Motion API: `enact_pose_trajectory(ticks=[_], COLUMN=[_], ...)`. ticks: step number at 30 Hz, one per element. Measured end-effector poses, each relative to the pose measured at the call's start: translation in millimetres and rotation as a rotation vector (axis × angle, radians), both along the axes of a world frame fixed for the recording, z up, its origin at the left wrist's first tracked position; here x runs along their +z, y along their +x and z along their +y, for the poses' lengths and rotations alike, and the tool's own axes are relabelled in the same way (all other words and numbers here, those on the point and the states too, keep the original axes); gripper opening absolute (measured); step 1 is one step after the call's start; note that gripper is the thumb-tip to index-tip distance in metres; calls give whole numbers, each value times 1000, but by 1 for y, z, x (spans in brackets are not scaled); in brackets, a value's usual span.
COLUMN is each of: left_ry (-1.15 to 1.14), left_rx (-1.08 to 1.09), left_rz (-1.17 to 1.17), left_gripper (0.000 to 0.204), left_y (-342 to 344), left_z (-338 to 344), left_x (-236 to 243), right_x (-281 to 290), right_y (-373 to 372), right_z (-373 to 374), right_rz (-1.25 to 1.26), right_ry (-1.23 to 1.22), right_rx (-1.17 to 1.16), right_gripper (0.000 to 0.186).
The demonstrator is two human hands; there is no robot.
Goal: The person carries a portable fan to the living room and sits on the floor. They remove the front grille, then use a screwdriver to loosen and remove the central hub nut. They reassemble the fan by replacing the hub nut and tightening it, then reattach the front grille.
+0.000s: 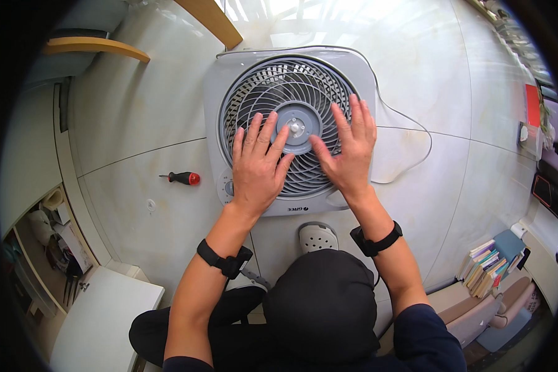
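A pale grey box fan (312,208) lies face up on the floor, with a round slatted grille (301,170) and a blue-grey centre disc (300,113) with a small hub. My left hand (260,161) rests over the grille's left side, open, fingers apart, just above the control dial (228,188). My right hand (350,152) is on the right side, also open, its thumb at the disc's edge. A grey power cord (421,158) loops to the right of the fan. A red and black screwdriver (183,178) lies on the floor to the left, near a small whitish round piece (150,204).
An open cabinet (62,239) with its door (99,328) is at lower left. Wooden chair legs (211,18) stand at top. Books (483,270) are stacked at lower right, and assorted items line the right edge. My shoe (316,235) is below the fan.
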State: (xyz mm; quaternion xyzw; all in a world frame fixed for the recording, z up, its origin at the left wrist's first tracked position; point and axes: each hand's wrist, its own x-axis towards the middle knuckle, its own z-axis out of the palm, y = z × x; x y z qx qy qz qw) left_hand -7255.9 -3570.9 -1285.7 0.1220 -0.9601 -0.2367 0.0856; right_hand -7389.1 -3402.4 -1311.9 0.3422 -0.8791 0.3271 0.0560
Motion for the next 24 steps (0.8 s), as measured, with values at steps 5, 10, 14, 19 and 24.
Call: enact_pose_trajectory(ticks=[5, 10, 14, 19, 24], left_ry=[0, -15, -58, -23, 47], left_rx=[-30, -57, -62, -78, -61], left_rz=[22, -7, -6, 9, 65], left_gripper=[52, 52, 53, 56, 61], left_y=[0, 2, 5, 6, 8], left_z=[-1, -4, -1, -4, -7], left_x=[-6, -5, -5, -7, -3], right_x=[0, -1, -1, 0, 1], right_y=[4, 11, 13, 14, 10], right_z=[-7, -7, -7, -7, -6], right_rz=[-68, -52, -68, -50, -37], right_ry=[57, 73, 75, 59, 79], right_rx=[81, 74, 76, 77, 21], right_gripper=[66, 67, 69, 71, 75])
